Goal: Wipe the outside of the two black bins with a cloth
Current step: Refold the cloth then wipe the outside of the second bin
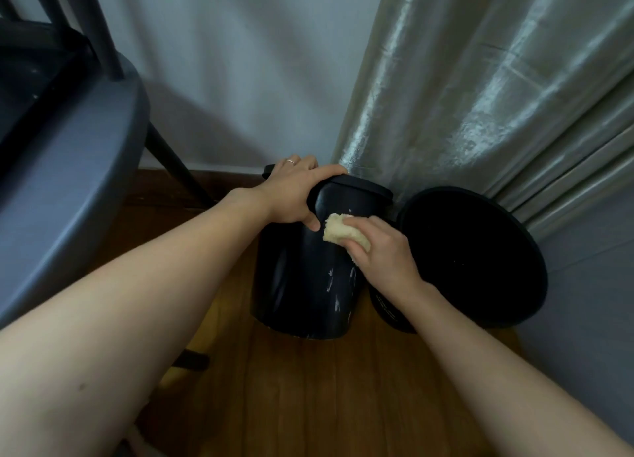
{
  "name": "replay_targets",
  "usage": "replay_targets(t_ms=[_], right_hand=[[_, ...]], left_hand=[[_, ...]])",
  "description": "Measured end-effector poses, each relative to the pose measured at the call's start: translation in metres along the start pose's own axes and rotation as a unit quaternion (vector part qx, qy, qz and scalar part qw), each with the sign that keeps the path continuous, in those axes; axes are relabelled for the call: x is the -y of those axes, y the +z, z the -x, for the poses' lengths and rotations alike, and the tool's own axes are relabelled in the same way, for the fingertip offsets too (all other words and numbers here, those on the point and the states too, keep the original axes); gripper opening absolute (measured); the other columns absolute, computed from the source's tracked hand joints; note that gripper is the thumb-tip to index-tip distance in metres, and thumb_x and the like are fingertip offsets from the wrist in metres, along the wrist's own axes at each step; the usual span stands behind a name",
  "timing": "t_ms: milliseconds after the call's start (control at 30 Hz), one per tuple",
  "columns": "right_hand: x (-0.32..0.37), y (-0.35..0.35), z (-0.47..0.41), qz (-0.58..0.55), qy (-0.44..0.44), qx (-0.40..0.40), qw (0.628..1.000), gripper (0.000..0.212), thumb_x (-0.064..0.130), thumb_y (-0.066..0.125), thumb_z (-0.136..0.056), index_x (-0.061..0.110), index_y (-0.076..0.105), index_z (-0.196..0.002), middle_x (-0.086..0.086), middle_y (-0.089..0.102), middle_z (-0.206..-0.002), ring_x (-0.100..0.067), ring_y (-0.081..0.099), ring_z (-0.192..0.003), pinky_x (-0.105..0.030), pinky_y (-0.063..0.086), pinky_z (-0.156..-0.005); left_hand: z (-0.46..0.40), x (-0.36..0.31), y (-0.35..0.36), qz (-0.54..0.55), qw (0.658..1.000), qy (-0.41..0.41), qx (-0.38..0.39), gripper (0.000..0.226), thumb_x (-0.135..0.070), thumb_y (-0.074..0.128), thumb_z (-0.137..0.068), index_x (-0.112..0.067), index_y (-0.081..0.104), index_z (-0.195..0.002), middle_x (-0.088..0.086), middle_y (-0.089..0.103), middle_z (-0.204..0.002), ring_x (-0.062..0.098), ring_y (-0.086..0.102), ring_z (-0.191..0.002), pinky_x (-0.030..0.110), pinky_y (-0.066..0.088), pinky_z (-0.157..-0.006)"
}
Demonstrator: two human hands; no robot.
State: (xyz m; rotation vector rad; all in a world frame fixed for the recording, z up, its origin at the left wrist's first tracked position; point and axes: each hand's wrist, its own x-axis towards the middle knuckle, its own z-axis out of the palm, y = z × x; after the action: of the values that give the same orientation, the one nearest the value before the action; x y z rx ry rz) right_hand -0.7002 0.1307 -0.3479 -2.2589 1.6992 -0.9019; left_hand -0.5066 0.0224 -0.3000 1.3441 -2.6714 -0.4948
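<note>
While our left hand (295, 191) curls over the top rim of the lidded black bin (302, 278), fingers wrapped across the edge of its lid (363, 186) and thumb pressing down on the side wall, the bin stands on the wooden floor (308, 388) just below and ahead of us. We can see a ring on one finger of that hand. Our grip there is closed around the rim, steadying the bin near the wall (223, 62).

Just beside the left thumb, our right hand (384, 247) holds a pale yellow cloth (338, 232) bunched up in curled fingers and presses it against the upper part of the bin's outer wall. The cloth sits between our fingertips and the black surface, touching the bin a little below the lid. Pale streaks and smears show lower down on the same side of the bin, beneath the cloth.

To the right, touching or nearly touching the first bin, we see the second black bin (480, 261), open-topped, its dark mouth turned toward us; it appears tilted, though we cannot tell for certain. Our right forearm crosses in front of its lower edge. Behind both bins hangs a shiny grey curtain (497, 96), whose folds reach down to the second bin's rim. On the left, a grey chair (68, 155) stands with one dark leg angling down to the floor near the wall.
</note>
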Motion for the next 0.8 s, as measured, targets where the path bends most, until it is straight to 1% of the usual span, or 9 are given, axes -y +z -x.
replay_targets(t_ms=[100,167,267,367,433,500,667,733,800], right_hand=[[0.004,-0.006,-0.021,-0.016,0.066,-0.058,0.996,0.030,0.023,0.073,-0.084,0.018,0.063,-0.112,-0.001,0.067,-0.101,-0.021,0.063,-0.089,-0.037,0.051,-0.077],[0.006,-0.006,-0.031,-0.018,0.085,-0.083,0.993,0.026,0.026,0.073,-0.085,0.018,0.065,-0.108,-0.001,0.067,-0.097,-0.022,0.063,-0.087,-0.039,0.052,-0.076],[0.004,0.001,-0.018,-0.013,0.032,-0.067,0.997,0.028,0.022,0.074,-0.084,0.014,0.068,-0.110,-0.005,0.065,-0.093,-0.026,0.064,-0.081,-0.041,0.054,-0.071],[0.000,0.010,0.015,-0.033,-0.028,-0.001,0.999,0.030,0.023,0.071,-0.084,0.013,0.068,-0.112,-0.005,0.061,-0.091,-0.024,0.062,-0.075,-0.042,0.055,-0.064],[-0.002,0.013,0.027,-0.032,-0.048,0.026,0.998,0.030,0.022,0.073,-0.084,0.014,0.068,-0.112,-0.004,0.061,-0.091,-0.022,0.062,-0.075,-0.041,0.056,-0.062],[-0.004,0.011,0.021,-0.016,-0.049,0.024,0.998,0.029,0.022,0.073,-0.084,0.014,0.068,-0.111,-0.004,0.063,-0.093,-0.023,0.064,-0.077,-0.042,0.056,-0.064],[0.002,0.009,-0.007,-0.011,0.039,-0.073,0.997,0.027,0.022,0.073,-0.085,0.013,0.068,-0.110,-0.005,0.065,-0.096,-0.025,0.064,-0.081,-0.040,0.055,-0.069],[0.002,0.012,0.002,-0.012,0.012,-0.062,0.998,0.028,0.023,0.071,-0.086,0.013,0.067,-0.111,-0.006,0.064,-0.095,-0.026,0.064,-0.079,-0.038,0.055,-0.067],[-0.001,0.017,0.022,-0.007,-0.054,-0.015,0.998,0.030,0.023,0.068,-0.086,0.013,0.065,-0.114,-0.007,0.061,-0.093,-0.025,0.062,-0.075,-0.037,0.056,-0.062]], left_hand=[[0.000,-0.002,0.000,0.000,1.000,0.000,0.001,0.105,-0.040,0.087,-0.063,-0.041,0.025,-0.148,0.003,0.041,-0.116,0.025,0.035,-0.112,0.033,0.022,-0.100],[-0.001,-0.003,0.000,0.001,1.000,0.000,0.005,0.106,-0.039,0.087,-0.063,-0.041,0.025,-0.148,0.004,0.042,-0.117,0.025,0.035,-0.112,0.033,0.021,-0.101],[-0.002,-0.001,-0.001,0.007,1.000,0.001,0.006,0.105,-0.038,0.087,-0.062,-0.041,0.026,-0.148,0.004,0.042,-0.116,0.026,0.037,-0.112,0.034,0.023,-0.101],[-0.001,0.002,-0.001,0.006,1.000,-0.004,0.004,0.104,-0.039,0.087,-0.062,-0.041,0.027,-0.147,0.004,0.042,-0.114,0.026,0.037,-0.111,0.036,0.026,-0.100],[0.000,0.003,-0.001,0.006,1.000,-0.006,0.002,0.104,-0.039,0.087,-0.062,-0.041,0.027,-0.147,0.004,0.043,-0.115,0.027,0.037,-0.111,0.037,0.026,-0.101],[0.001,0.003,-0.002,0.005,1.000,-0.011,0.001,0.104,-0.039,0.087,-0.062,-0.040,0.027,-0.147,0.006,0.043,-0.117,0.028,0.038,-0.112,0.037,0.026,-0.102],[0.001,0.001,-0.002,0.003,1.000,-0.011,0.005,0.104,-0.038,0.087,-0.063,-0.039,0.027,-0.148,0.007,0.044,-0.121,0.029,0.038,-0.115,0.039,0.025,-0.103],[0.001,0.001,-0.003,0.004,1.000,-0.009,0.004,0.104,-0.037,0.088,-0.062,-0.039,0.028,-0.147,0.008,0.045,-0.120,0.029,0.038,-0.114,0.039,0.026,-0.103],[0.000,0.003,-0.002,0.007,1.000,-0.010,0.001,0.104,-0.037,0.088,-0.061,-0.040,0.029,-0.147,0.007,0.045,-0.118,0.029,0.038,-0.112,0.039,0.027,-0.103]])
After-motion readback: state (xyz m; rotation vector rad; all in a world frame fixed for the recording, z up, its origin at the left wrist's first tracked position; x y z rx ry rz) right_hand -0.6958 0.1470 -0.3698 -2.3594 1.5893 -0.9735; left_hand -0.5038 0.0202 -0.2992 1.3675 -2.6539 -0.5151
